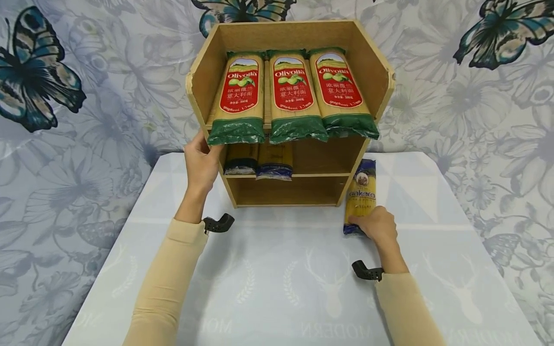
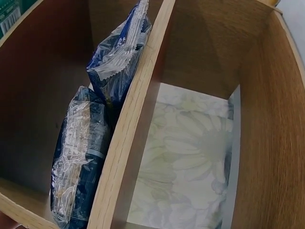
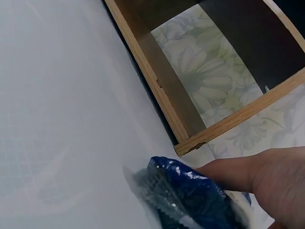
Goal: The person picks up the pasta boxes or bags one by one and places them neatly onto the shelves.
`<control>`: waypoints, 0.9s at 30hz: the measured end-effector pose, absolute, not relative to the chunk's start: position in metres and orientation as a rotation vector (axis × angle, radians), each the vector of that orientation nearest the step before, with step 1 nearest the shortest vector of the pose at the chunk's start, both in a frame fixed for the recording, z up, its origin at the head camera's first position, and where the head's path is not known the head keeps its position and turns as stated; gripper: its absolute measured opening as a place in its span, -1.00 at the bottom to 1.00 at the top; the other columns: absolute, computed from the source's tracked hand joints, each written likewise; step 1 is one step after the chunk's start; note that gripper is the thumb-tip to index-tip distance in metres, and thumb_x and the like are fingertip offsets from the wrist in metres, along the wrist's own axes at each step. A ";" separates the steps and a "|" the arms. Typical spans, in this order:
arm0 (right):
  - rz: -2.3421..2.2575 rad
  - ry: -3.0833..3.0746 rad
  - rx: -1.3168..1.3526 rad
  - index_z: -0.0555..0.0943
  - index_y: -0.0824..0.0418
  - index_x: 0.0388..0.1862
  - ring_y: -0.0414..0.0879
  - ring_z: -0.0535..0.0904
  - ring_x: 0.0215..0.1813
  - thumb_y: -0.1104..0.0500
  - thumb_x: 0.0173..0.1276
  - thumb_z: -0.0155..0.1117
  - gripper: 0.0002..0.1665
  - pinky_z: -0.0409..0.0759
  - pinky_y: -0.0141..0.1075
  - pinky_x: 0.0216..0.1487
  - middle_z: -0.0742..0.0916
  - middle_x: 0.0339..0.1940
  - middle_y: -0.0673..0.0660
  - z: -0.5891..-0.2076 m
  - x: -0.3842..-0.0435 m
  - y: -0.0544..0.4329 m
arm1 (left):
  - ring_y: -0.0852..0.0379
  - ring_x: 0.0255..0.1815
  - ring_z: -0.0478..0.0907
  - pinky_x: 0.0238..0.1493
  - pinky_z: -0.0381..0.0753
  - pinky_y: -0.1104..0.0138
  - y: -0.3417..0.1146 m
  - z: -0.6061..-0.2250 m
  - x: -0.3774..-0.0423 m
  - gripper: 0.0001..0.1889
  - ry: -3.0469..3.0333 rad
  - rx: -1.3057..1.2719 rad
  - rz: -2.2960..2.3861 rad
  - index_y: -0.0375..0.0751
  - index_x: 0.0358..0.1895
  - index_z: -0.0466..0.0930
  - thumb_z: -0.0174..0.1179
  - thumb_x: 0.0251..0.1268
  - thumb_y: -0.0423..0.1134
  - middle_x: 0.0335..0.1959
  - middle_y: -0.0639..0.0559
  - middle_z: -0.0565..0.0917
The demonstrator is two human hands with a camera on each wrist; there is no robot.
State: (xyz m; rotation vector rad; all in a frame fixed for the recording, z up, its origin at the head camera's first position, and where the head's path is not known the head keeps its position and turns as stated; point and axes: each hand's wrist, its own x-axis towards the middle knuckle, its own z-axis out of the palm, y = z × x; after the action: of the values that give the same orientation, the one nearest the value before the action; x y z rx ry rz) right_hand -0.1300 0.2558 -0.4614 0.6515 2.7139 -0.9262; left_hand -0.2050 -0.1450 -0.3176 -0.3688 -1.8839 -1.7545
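Note:
A wooden shelf unit (image 1: pixel 287 206) stands on the table, and my left hand (image 1: pixel 201 163) holds its left side panel just below the top tier. Some of those fingers are hidden by the panel and the packets. My right hand (image 1: pixel 377 223) grips the lower end of a yellow and blue Ankara pasta packet (image 1: pixel 362 192) beside the shelf's right side. The thumb lies along the packet's crinkled blue end (image 3: pixel 190 191) in the right wrist view. Two similar packets lie on the middle tier, the right one (image 1: pixel 274 161) jutting a little past the board.
On the top tier, three red-labelled spaghetti packets (image 1: pixel 293 84) lie side by side, their green ends overhanging the front. The middle tier has room right of its packets. The bottom compartment (image 2: pixel 186 157) shows patterned cloth through its back. A white patterned cover (image 1: pixel 277 288) lies over the table.

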 end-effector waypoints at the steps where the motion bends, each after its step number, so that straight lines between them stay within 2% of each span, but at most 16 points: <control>1: -0.960 2.707 0.655 0.53 0.49 -0.14 0.12 0.60 -0.41 -0.16 0.15 0.50 -0.27 0.55 -0.16 -0.54 0.67 -0.36 0.33 -0.461 -0.131 0.257 | 0.22 -0.14 0.63 -0.10 0.60 0.41 -0.145 -0.317 -0.205 -0.69 -1.882 -0.365 -1.746 -0.39 0.17 0.66 0.27 0.42 -0.39 0.04 -0.21 0.73; 6: -1.185 2.603 0.628 0.54 0.54 -0.10 0.04 0.61 -0.46 -0.05 0.16 0.53 -0.31 0.60 -0.20 -0.52 0.68 -0.34 0.31 -0.463 -0.132 0.268 | 0.20 -0.07 0.63 -0.03 0.59 0.39 -0.145 -0.316 -0.204 -0.72 -1.865 -0.356 -1.784 -0.46 0.12 0.67 0.25 0.42 -0.44 0.04 -0.17 0.73; 11: -1.486 2.366 0.552 0.45 0.55 0.10 -0.03 0.64 -0.51 0.05 0.28 0.48 -0.31 0.66 -0.20 -0.51 0.71 -0.34 0.23 -0.467 -0.131 0.280 | 0.24 -0.17 0.59 -0.13 0.57 0.41 -0.146 -0.317 -0.203 -0.74 -1.895 -0.332 -1.804 -0.55 0.08 0.66 0.23 0.41 -0.48 -0.09 -0.09 0.73; 14: -1.583 2.275 0.513 0.43 0.52 0.21 -0.08 0.67 -0.42 0.03 0.32 0.47 -0.26 0.66 -0.26 -0.42 0.75 -0.33 0.12 -0.470 -0.129 0.285 | 0.25 -0.20 0.58 -0.17 0.57 0.42 -0.147 -0.317 -0.202 -0.73 -1.934 -0.312 -1.793 -0.56 0.08 0.65 0.23 0.40 -0.48 -0.11 -0.09 0.73; 19: -1.774 2.162 0.509 0.40 0.51 0.34 -0.17 0.71 -0.23 0.03 0.33 0.49 -0.18 0.65 -0.35 -0.21 0.78 -0.26 -0.01 -0.473 -0.125 0.286 | 0.24 -0.16 0.60 -0.12 0.58 0.41 -0.149 -0.316 -0.203 -0.71 -1.959 -0.321 -1.792 -0.55 0.11 0.64 0.22 0.38 -0.48 -0.06 -0.21 0.72; 27: -1.884 2.139 0.457 0.34 0.53 0.39 -0.21 0.72 -0.23 0.08 0.40 0.43 -0.20 0.66 -0.36 -0.18 0.79 -0.28 -0.09 -0.473 -0.106 0.288 | 0.24 -0.15 0.60 -0.12 0.59 0.42 -0.152 -0.315 -0.202 -0.71 -1.989 -0.312 -1.753 -0.54 0.10 0.65 0.21 0.38 -0.47 -0.03 -0.31 0.71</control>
State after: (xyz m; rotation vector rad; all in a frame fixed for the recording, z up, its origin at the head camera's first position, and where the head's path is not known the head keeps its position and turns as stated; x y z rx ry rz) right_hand -0.1065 0.2880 -0.4726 0.4571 2.1388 -1.8838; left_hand -0.2023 -0.1518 -0.3154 -0.3122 -1.9888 -1.7533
